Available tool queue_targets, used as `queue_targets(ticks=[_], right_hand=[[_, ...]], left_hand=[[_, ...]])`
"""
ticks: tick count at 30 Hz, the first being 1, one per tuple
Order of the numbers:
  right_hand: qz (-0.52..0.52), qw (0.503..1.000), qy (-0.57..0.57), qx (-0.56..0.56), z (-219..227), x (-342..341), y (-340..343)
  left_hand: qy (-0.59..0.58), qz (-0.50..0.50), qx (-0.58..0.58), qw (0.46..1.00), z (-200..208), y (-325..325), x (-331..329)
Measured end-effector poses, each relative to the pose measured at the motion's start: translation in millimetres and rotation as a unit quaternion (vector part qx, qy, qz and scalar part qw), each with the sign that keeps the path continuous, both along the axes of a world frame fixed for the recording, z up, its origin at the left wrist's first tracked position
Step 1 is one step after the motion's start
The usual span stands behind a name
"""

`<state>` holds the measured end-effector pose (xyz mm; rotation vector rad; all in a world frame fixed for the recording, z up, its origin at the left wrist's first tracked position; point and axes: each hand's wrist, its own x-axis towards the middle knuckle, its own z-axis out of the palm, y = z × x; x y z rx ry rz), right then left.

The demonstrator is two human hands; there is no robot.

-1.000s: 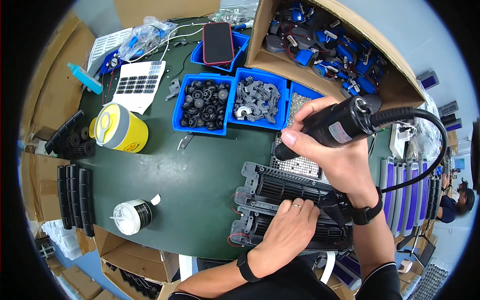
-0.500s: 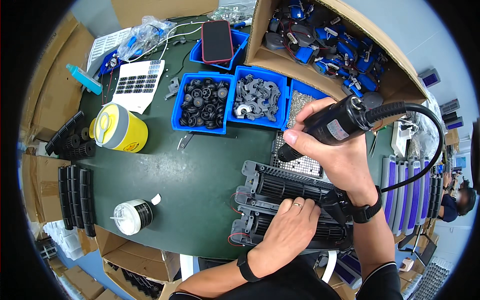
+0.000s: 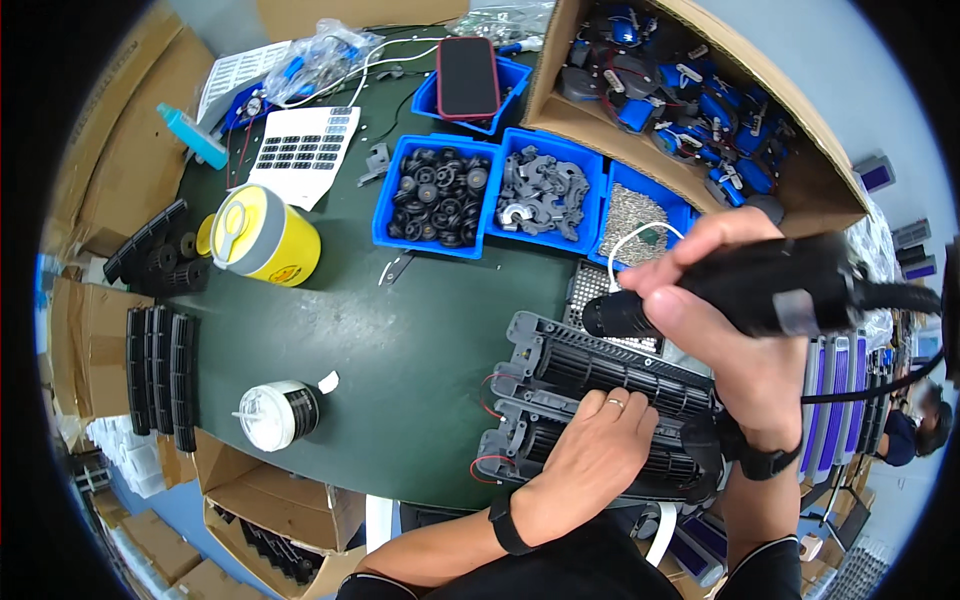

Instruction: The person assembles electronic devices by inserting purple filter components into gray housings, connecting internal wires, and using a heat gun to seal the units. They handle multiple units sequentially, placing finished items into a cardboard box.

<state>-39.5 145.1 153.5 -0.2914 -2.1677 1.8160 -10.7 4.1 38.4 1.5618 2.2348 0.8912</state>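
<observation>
My right hand (image 3: 745, 355) is wrapped round a black corded electric screwdriver (image 3: 765, 285), raised over the right of the table. Its tip points left, above a perforated tray of small screws (image 3: 583, 290) that the hand and tool partly cover. Two grey housings with ribbed black rollers lie side by side near the front edge: a far housing (image 3: 615, 365) and a near housing (image 3: 540, 440). Bent fingers of my left hand (image 3: 595, 450) press together on the near housing, close to where the two meet. Thin red wires (image 3: 485, 466) loop from the housings' left ends.
Blue bins hold black wheels (image 3: 435, 195), grey brackets (image 3: 540, 195) and loose screws (image 3: 640, 215). Behind them a cardboard box (image 3: 690, 170) holds blue-wrapped parts. A phone (image 3: 468, 78) lies on another bin. To the left stand a yellow mug (image 3: 265, 240) and a white tub (image 3: 280, 415).
The screwdriver has moved right and tilted flatter in my right hand. My view has shifted, so the table's things sit farther right. My left hand stays on the housing.
</observation>
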Motion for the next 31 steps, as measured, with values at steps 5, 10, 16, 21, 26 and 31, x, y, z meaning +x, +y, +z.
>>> queue_targets(ticks=[5,10,16,21,26,31], right_hand=[[0.065,0.998,-0.002,-0.014,3.2,6.5,-16.7],[0.081,0.996,-0.026,-0.025,1.2,5.3,-29.5],[0.098,0.995,-0.024,-0.018,-6.3,3.1,-32.9],[0.094,0.994,-0.048,0.019,-12.7,-0.3,-38.0],[0.121,0.989,-0.053,0.071,-12.5,-0.2,-40.3],[0.152,0.985,-0.051,0.063,-11.9,-1.2,-40.9]], left_hand=[[-0.018,0.066,0.167,0.984,-28.1,9.9,7.2],[-0.174,0.097,0.238,0.951,-24.1,16.3,6.2],[-0.252,0.061,0.234,0.937,-32.1,10.0,7.7],[-0.278,0.041,0.218,0.935,-18.5,3.7,1.5],[-0.327,0.086,0.248,0.908,-21.5,8.2,5.1],[-0.348,0.063,0.226,0.908,-25.8,2.8,8.6]])
